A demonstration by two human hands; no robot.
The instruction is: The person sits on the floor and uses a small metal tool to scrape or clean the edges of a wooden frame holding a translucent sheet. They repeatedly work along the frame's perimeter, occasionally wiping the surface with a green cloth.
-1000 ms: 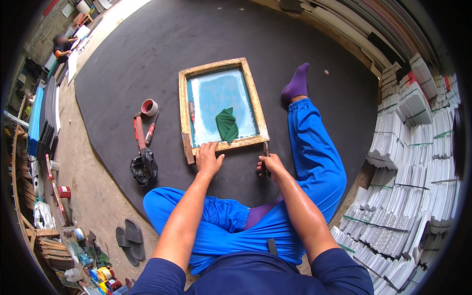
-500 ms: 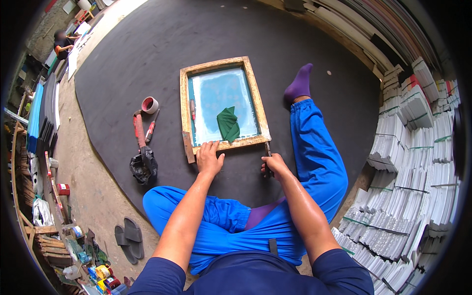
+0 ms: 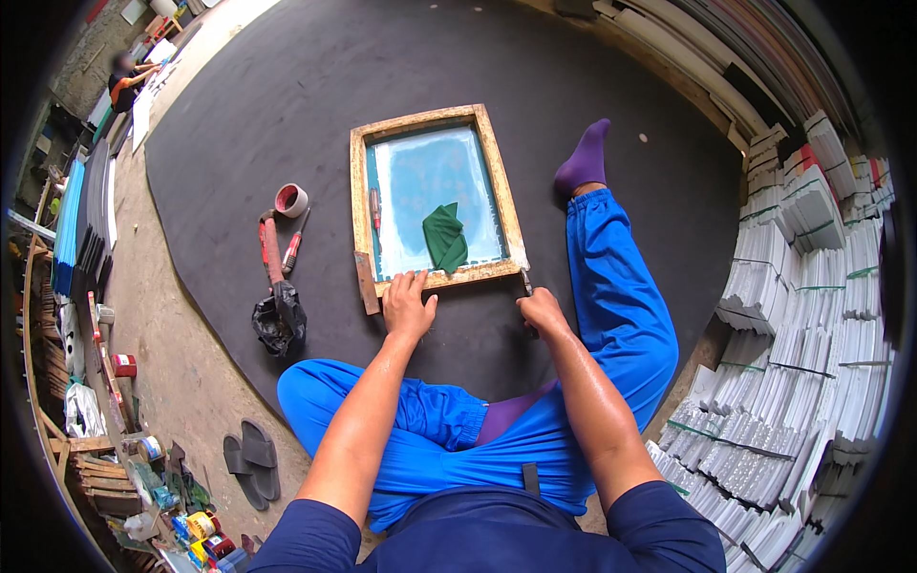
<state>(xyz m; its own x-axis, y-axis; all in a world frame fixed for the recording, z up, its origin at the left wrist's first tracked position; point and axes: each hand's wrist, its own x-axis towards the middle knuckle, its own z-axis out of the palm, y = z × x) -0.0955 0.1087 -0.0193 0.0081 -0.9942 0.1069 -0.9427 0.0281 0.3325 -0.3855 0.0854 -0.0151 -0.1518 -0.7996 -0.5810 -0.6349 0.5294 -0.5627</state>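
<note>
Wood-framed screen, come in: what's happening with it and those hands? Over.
Left hand resting on the near edge of the wood-framed screen. Right hand gripping a metal-tipped tool at its near right corner. Green cloth lying inside.

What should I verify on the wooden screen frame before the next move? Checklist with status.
1. Left hand on the wooden screen frame's near rail: ok.
2. Right hand holding the metal-tipped tool at the near right corner: ok.
3. Tool tip's bite on that corner: cannot tell, too small.
4. Loose items out of the frame: not ok, green cloth and red-handled tool lie inside.
5. Black plastic bag away from frame: ok.
</note>
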